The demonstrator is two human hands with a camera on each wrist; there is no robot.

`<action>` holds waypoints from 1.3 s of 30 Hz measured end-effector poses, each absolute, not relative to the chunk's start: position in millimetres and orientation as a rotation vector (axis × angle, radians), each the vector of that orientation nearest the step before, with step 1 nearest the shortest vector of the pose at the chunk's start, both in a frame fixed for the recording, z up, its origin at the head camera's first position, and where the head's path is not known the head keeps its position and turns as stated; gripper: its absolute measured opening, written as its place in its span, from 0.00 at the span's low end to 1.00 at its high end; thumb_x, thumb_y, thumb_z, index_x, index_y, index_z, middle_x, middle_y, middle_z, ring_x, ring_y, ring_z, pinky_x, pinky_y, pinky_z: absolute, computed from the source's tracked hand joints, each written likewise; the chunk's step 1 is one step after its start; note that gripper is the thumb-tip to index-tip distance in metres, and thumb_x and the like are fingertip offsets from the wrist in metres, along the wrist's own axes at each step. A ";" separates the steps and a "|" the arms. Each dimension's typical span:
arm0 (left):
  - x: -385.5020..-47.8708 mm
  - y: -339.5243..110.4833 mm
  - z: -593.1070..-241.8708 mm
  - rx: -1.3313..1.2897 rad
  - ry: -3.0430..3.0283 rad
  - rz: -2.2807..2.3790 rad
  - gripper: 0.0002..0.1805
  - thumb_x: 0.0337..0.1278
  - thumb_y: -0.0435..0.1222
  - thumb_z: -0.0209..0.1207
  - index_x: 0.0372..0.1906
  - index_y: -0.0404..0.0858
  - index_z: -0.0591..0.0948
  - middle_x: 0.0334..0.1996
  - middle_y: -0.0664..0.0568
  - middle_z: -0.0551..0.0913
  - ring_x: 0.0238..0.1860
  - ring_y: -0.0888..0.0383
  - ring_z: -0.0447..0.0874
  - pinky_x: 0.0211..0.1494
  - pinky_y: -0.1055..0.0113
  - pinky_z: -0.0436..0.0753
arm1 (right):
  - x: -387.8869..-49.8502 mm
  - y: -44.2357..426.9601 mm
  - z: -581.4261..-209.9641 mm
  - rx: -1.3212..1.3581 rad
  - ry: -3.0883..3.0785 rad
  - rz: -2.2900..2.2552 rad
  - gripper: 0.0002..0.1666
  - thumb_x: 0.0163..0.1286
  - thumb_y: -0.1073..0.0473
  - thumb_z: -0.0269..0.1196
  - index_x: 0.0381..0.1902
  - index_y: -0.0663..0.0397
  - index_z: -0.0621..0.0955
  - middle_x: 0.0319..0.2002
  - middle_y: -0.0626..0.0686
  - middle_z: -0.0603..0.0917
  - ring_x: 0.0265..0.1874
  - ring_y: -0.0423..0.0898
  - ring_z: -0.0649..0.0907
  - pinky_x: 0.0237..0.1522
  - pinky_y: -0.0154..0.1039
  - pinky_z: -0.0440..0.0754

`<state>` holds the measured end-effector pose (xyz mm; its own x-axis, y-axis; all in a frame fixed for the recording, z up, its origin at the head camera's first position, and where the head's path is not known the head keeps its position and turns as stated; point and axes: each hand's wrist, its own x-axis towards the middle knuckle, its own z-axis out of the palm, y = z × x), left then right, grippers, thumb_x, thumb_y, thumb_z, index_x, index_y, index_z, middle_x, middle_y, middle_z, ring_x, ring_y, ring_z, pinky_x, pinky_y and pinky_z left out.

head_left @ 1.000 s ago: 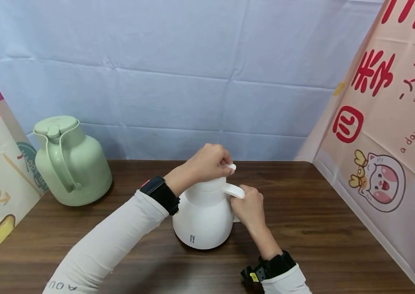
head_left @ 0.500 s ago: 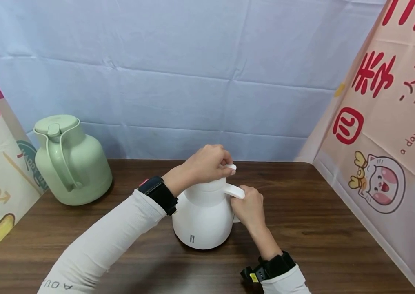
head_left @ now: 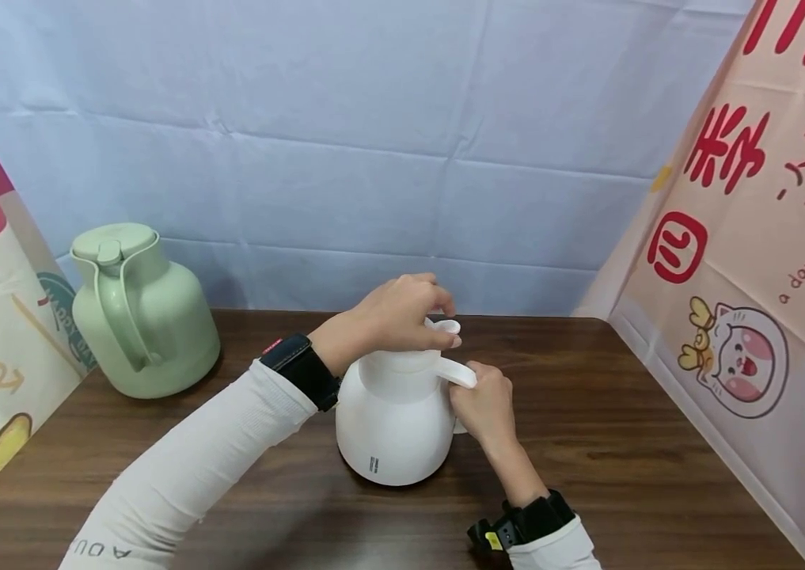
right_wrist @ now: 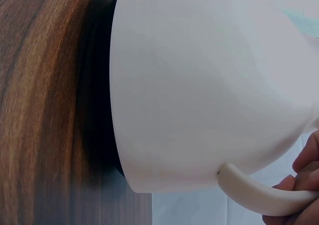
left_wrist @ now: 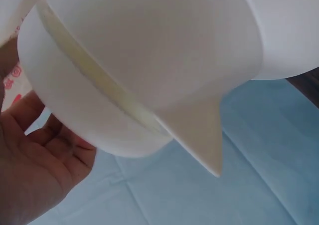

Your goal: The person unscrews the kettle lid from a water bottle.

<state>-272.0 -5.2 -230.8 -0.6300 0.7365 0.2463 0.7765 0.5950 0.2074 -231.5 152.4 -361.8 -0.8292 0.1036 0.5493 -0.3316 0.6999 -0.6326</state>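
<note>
A white thermos jug (head_left: 395,431) stands upright on the wooden table in the head view. My right hand (head_left: 486,404) grips its side handle (right_wrist: 251,190), with the fingers curled round it in the right wrist view. Over the top is my left hand (head_left: 405,313), its thumb and fingers spread apart around the lid's white tab (head_left: 448,325). From the left wrist, the domed lid (left_wrist: 75,105) shows beside the pointed spout (left_wrist: 202,135), with a cream band between lid and rim. Whether the left fingers (left_wrist: 60,145) touch the lid is hard to tell.
A light green thermos jug (head_left: 146,317) stands at the back left of the brown table (head_left: 623,475). Behind hangs a pale blue cloth (head_left: 302,158). Printed cloths (head_left: 751,237) close off both sides.
My left hand has loosened from its pinch on the lid's tab; its thumb and fingers have spread and more of the tab shows. The right hand keeps its grip on the handle.
</note>
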 end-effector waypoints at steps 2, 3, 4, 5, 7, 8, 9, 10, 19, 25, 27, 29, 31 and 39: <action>-272.8 -8.2 -230.3 -1.284 -2.699 -0.434 0.23 0.48 0.53 0.64 0.47 0.44 0.82 0.42 0.54 0.74 0.39 0.59 0.74 0.39 0.67 0.74 | -231.2 152.0 -362.2 0.168 -2.345 1.027 0.19 0.49 0.71 0.57 0.08 0.51 0.63 0.07 0.44 0.60 0.07 0.41 0.60 0.13 0.38 0.60; -273.2 -9.9 -229.6 -1.285 -2.711 -0.425 0.24 0.46 0.54 0.64 0.48 0.45 0.81 0.43 0.54 0.73 0.40 0.59 0.73 0.40 0.65 0.74 | -231.1 151.9 -362.2 0.161 -2.346 1.034 0.19 0.49 0.71 0.57 0.08 0.51 0.64 0.07 0.44 0.60 0.08 0.41 0.60 0.13 0.38 0.60; -273.6 -11.6 -228.7 -1.285 -2.724 -0.414 0.26 0.45 0.55 0.65 0.49 0.46 0.81 0.45 0.53 0.72 0.41 0.58 0.73 0.41 0.64 0.74 | -230.9 151.8 -362.0 0.155 -2.348 1.037 0.19 0.50 0.71 0.57 0.08 0.51 0.64 0.07 0.43 0.60 0.08 0.41 0.61 0.14 0.38 0.61; -274.0 -13.4 -228.0 -1.288 -2.735 -0.401 0.28 0.44 0.55 0.65 0.51 0.47 0.80 0.47 0.53 0.72 0.43 0.58 0.72 0.42 0.62 0.73 | -230.8 151.9 -361.8 0.150 -2.350 1.043 0.19 0.49 0.71 0.57 0.08 0.52 0.64 0.07 0.44 0.61 0.07 0.41 0.61 0.13 0.38 0.61; -274.2 -16.8 -226.5 -1.282 -2.764 -0.386 0.30 0.41 0.56 0.66 0.53 0.48 0.79 0.49 0.53 0.72 0.46 0.57 0.71 0.44 0.58 0.73 | -230.5 152.1 -361.4 0.133 -2.354 1.052 0.18 0.49 0.71 0.57 0.08 0.51 0.65 0.07 0.44 0.61 0.07 0.41 0.62 0.14 0.38 0.62; -274.2 -18.5 -225.9 -1.277 -2.781 -0.380 0.32 0.40 0.57 0.66 0.53 0.49 0.79 0.50 0.54 0.71 0.48 0.57 0.71 0.45 0.57 0.73 | -230.4 152.3 -361.3 0.127 -2.356 1.054 0.18 0.48 0.71 0.57 0.08 0.51 0.65 0.07 0.44 0.61 0.07 0.41 0.63 0.13 0.38 0.62; -274.0 -20.0 -225.7 -1.273 -2.798 -0.373 0.33 0.39 0.57 0.66 0.54 0.49 0.78 0.51 0.53 0.71 0.48 0.56 0.71 0.45 0.56 0.73 | -230.2 152.5 -361.2 0.124 -2.358 1.058 0.18 0.48 0.71 0.57 0.08 0.51 0.64 0.06 0.44 0.62 0.07 0.41 0.63 0.13 0.38 0.62; -274.0 -21.7 -225.8 -1.266 -2.815 -0.366 0.34 0.38 0.58 0.66 0.55 0.49 0.78 0.52 0.53 0.71 0.49 0.56 0.70 0.45 0.56 0.73 | -230.2 152.4 -361.1 0.123 -2.360 1.057 0.18 0.47 0.71 0.57 0.08 0.51 0.64 0.07 0.44 0.61 0.07 0.41 0.63 0.13 0.38 0.62; -273.7 -33.0 -235.3 -1.230 -2.892 -0.345 0.40 0.34 0.59 0.68 0.59 0.49 0.75 0.54 0.52 0.70 0.47 0.54 0.70 0.45 0.56 0.72 | -230.0 151.7 -361.8 0.135 -2.348 1.068 0.19 0.46 0.72 0.56 0.08 0.50 0.62 0.06 0.43 0.59 0.06 0.39 0.60 0.12 0.36 0.60; -275.3 -35.8 -239.3 -1.261 -2.910 -0.449 0.40 0.37 0.55 0.69 0.61 0.47 0.72 0.53 0.52 0.70 0.46 0.55 0.71 0.42 0.63 0.76 | -229.6 151.7 -360.6 0.137 -2.348 1.072 0.19 0.46 0.72 0.55 0.08 0.50 0.61 0.06 0.44 0.59 0.06 0.39 0.59 0.11 0.35 0.59; -276.0 -36.0 -239.6 -1.273 -2.903 -0.472 0.39 0.37 0.54 0.69 0.60 0.47 0.72 0.53 0.52 0.70 0.46 0.55 0.72 0.41 0.63 0.76 | -230.2 151.9 -360.3 0.143 -2.345 1.073 0.19 0.47 0.73 0.55 0.08 0.50 0.61 0.06 0.44 0.59 0.05 0.39 0.59 0.11 0.35 0.59; -276.7 -35.7 -239.7 -1.277 -2.896 -0.475 0.39 0.37 0.53 0.69 0.60 0.47 0.72 0.52 0.53 0.70 0.46 0.56 0.72 0.41 0.63 0.76 | -230.7 152.2 -360.0 0.151 -2.339 1.065 0.19 0.47 0.73 0.56 0.08 0.51 0.62 0.06 0.44 0.59 0.05 0.39 0.59 0.11 0.35 0.59; -277.3 -35.1 -239.7 -1.277 -2.892 -0.473 0.39 0.37 0.53 0.69 0.59 0.47 0.73 0.51 0.52 0.70 0.45 0.55 0.72 0.41 0.63 0.76 | -230.9 152.2 -359.7 0.158 -2.334 1.061 0.19 0.48 0.72 0.56 0.08 0.51 0.62 0.06 0.44 0.59 0.05 0.40 0.59 0.11 0.36 0.59; -275.0 -34.7 -241.8 -1.226 -2.962 -0.510 0.38 0.37 0.53 0.69 0.58 0.50 0.70 0.49 0.52 0.71 0.44 0.55 0.71 0.37 0.63 0.76 | -230.2 152.3 -361.4 0.158 -2.348 1.060 0.19 0.48 0.72 0.56 0.08 0.51 0.62 0.06 0.44 0.60 0.05 0.41 0.60 0.10 0.36 0.59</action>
